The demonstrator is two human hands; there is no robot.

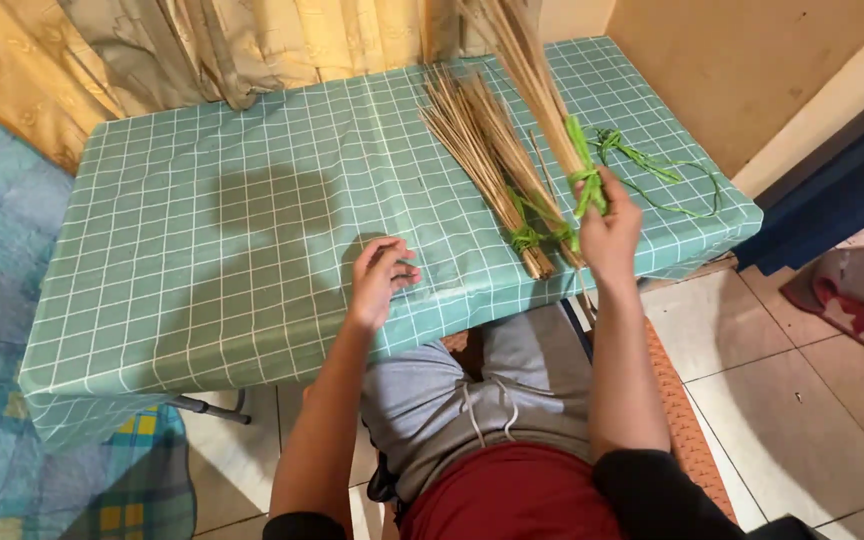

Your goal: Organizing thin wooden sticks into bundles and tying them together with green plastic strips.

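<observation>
Holding: we are gripping a bundle of thin tan sticks [532, 70] in our right hand [607, 230], fingers clamped together around its lower end where a green strip [582, 175] is wrapping it.
Right arm: we are reaching forward from the lap with the forearm nearly straight and the wrist raised over the near right part of the table [202, 250], so that the bundle is slanting up and away from us, towards the curtain [202, 40] beyond the table's far edge.
Left hand: we are resting our left hand [380, 275] on the table close to its near edge, palm down, fingers loosely bent and a little apart, closing on nothing.
Left arm: we are bending it at the elbow and angling it in from the left.
On the table: two more tied bundles [482, 150] are lying flat between our hands, touching each other, their bound ends pointing at us just beside the right hand.
Loose green strips [652, 165]: these are trailing over the table's right side, beyond the right hand.
</observation>
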